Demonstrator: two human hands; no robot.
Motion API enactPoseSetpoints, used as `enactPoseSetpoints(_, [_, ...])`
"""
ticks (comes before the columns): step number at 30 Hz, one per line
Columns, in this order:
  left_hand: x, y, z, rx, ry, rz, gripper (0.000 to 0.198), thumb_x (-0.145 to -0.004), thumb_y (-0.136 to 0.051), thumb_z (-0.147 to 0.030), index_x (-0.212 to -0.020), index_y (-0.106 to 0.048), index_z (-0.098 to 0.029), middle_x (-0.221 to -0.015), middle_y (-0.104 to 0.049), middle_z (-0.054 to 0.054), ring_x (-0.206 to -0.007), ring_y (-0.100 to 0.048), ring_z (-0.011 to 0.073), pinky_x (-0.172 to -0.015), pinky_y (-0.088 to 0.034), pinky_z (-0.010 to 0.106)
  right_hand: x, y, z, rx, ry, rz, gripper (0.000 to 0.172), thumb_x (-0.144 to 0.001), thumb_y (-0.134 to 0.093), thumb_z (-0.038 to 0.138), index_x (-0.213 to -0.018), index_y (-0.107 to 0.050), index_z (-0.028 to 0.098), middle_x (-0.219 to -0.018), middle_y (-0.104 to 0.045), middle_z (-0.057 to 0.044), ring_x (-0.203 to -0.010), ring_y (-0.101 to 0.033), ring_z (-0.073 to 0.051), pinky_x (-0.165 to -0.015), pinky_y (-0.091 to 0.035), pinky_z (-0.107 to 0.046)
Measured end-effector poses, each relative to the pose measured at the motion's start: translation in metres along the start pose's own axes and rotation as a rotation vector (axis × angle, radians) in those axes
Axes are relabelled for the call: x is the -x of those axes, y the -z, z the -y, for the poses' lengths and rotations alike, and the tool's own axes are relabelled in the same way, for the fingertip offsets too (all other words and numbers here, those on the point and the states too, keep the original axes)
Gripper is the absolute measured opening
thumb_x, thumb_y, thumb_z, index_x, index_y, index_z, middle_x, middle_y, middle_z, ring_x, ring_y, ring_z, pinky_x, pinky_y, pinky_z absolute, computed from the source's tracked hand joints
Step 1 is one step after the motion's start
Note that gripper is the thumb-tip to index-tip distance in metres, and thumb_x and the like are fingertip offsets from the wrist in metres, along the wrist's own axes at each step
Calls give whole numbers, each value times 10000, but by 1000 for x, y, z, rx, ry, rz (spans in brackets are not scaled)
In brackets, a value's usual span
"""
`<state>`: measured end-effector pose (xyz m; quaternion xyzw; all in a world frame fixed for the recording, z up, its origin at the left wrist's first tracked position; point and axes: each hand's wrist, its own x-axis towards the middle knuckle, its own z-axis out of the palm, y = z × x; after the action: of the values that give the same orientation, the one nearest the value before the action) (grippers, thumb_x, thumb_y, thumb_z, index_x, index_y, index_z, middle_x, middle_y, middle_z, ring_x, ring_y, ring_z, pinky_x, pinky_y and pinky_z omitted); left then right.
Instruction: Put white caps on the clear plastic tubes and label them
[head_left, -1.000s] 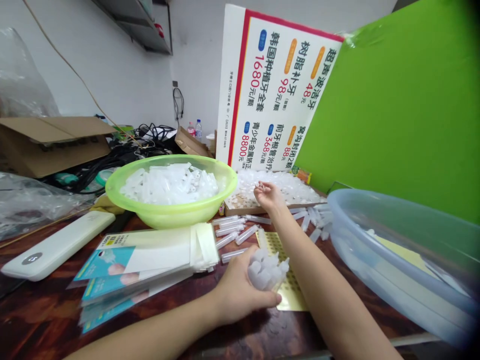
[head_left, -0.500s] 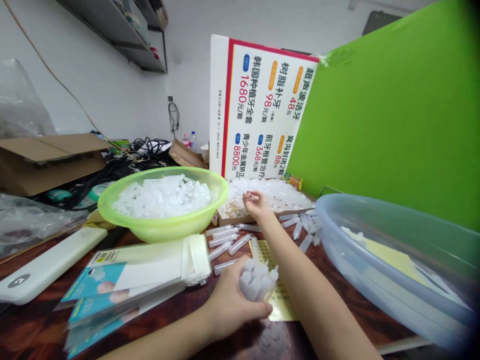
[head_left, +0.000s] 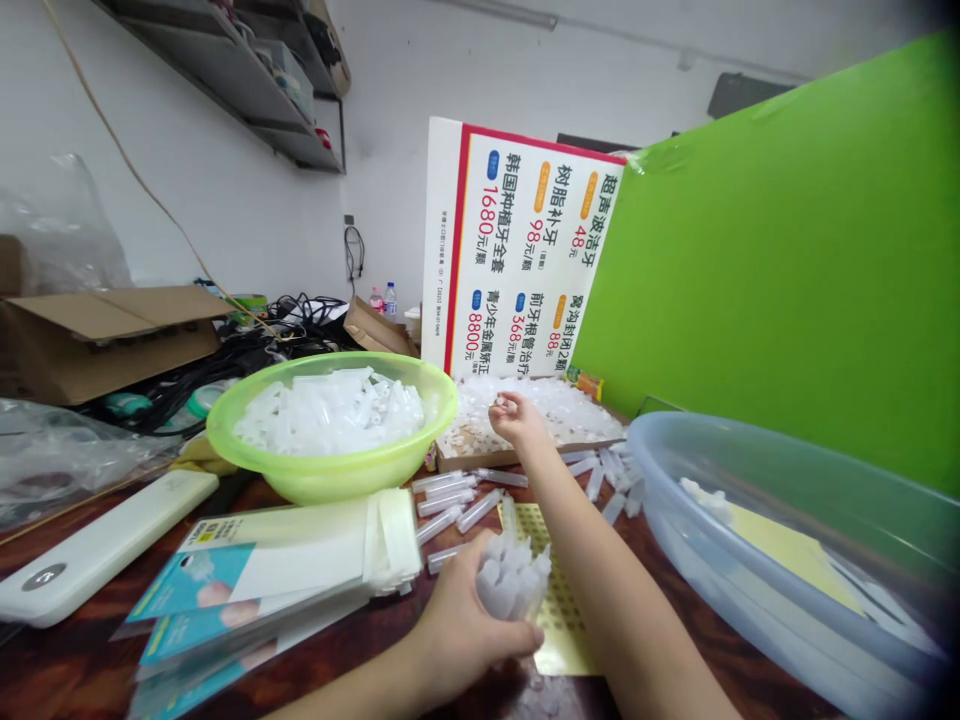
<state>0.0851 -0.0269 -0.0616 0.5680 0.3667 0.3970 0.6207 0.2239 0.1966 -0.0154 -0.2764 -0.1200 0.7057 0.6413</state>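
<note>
My left hand [head_left: 461,625] is wrapped round a bunch of translucent plastic tubes [head_left: 514,575], their narrow tips upward, above a yellow sheet of round stickers [head_left: 566,625]. Farther off, my right hand [head_left: 517,418] is over a shallow cardboard tray [head_left: 469,460] heaped with small white plastic pieces [head_left: 566,408]. Its thumb and fingers are pinched together; a tiny whitish bit shows at the tips, too small to name. Between the hands and the tray lie loose tubes [head_left: 448,497] on the dark tabletop. More loose tubes [head_left: 611,475] lie right of my right forearm.
A green bowl [head_left: 330,485] full of tubes stands left. Before it lie printed plastic packets [head_left: 300,555] and a white bar-shaped device [head_left: 112,545]. A large bluish basin [head_left: 675,530] with yellow sheets is at right. A price board [head_left: 525,250] and green panel [head_left: 772,250] stand behind.
The view has tilted up slightly, so the scene sits lower. My right hand stays pinched over the tray, and my left hand keeps its hold on the tubes.
</note>
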Motion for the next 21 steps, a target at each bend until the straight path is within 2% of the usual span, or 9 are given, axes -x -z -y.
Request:
enactPoseSetpoints(4, [-1,-1,1,47,-1,9,506,-512,-745,-101,-942,-486,-162,-787,-560,-42,-721,-499,124,-653,-394,218,1,-2,6,-9,1,42,329,-909,-554,320,-1194,-541,155,-1180,-575,-88,-988,-601,-207,-822,-523,-411])
enactPoseSetpoints(11, [-1,-1,0,45,41,39,451,-517,-718,-109,-904,-497,-184,-791,-575,-36,-730,-515,135,-653,-394,221,3,-11,8,-13,2,100,326,-910,-554,319,-1191,-542,154,-1174,-578,-87,-981,-603,-205,-816,-525,-406])
enactPoseSetpoints(21, [2,0,-5,17,-5,45,384,-531,-707,-82,-806,-458,-183,-705,-502,-63,-649,-444,100,-584,-345,199,17,-28,-9,120,8,140,303,-912,-552,313,-1166,-552,149,-1128,-594,-79,-925,-616,-185,-770,-540,-373])
